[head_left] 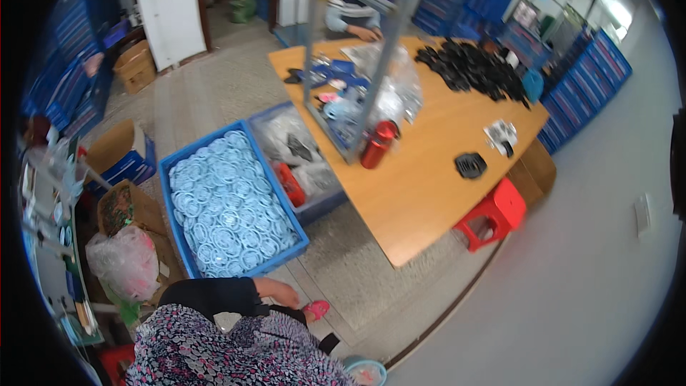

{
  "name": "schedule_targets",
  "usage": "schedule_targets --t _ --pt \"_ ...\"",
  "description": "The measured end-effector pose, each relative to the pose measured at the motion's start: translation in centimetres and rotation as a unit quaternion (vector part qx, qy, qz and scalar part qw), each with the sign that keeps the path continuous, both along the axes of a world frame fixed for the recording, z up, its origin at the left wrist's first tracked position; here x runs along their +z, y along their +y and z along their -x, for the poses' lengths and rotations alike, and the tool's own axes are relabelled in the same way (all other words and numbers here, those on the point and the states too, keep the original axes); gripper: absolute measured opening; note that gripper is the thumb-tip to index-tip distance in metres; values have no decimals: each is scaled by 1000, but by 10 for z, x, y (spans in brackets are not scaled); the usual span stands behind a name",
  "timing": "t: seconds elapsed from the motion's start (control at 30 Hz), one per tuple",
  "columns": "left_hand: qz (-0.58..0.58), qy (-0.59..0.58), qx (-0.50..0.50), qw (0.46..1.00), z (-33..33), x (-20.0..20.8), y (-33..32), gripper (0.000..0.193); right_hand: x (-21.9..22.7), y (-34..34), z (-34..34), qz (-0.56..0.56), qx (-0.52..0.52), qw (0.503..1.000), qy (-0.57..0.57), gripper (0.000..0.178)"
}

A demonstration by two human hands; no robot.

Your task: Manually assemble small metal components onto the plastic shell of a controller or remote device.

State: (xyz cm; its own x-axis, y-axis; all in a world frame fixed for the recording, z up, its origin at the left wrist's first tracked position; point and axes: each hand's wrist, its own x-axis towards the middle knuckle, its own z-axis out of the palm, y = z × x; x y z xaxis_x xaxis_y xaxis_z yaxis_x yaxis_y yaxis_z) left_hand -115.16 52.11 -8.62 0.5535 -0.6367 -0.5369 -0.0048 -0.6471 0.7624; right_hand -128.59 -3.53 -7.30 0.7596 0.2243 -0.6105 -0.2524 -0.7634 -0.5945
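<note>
My left hand (284,294) lies by my dark-clad knee, at the end of a black sleeve (214,297). Its fingers are too small and turned away to read, and I make out nothing held in it. My right hand is out of sight. A floral garment (214,350) covers my lap. Just beyond my left arm stands a blue crate (287,257) heaped with light-blue ring-shaped plastic parts (225,204). A pink shoe (316,309) shows beside the hand on the floor.
A wooden table (400,207) carries a metal frame (379,71), a red bottle (379,144), plastic bags and black parts (471,71). Beneath its edge is a red stool (493,214). A second crate (321,207) adjoins the first. Cartons (136,68) stand left. Another person (350,11) works at the far side.
</note>
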Motion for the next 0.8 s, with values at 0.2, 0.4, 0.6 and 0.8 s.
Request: schedule_targets --t 0.2,0.4,0.6,0.8 --pt "6 61 52 997 -117 94 -96 45 85 -15 -102 78 -88 993 -9 34" --pt "25 126 33 991 -205 101 -182 59 86 -92 -206 77 -73 994 29 34" --pt "-48 116 64 990 -281 123 -277 55 68 -195 -330 66 -47 996 43 35" --pt "-2 109 210 972 -350 153 -337 49 57 -250 -482 15 18 998 63 37"
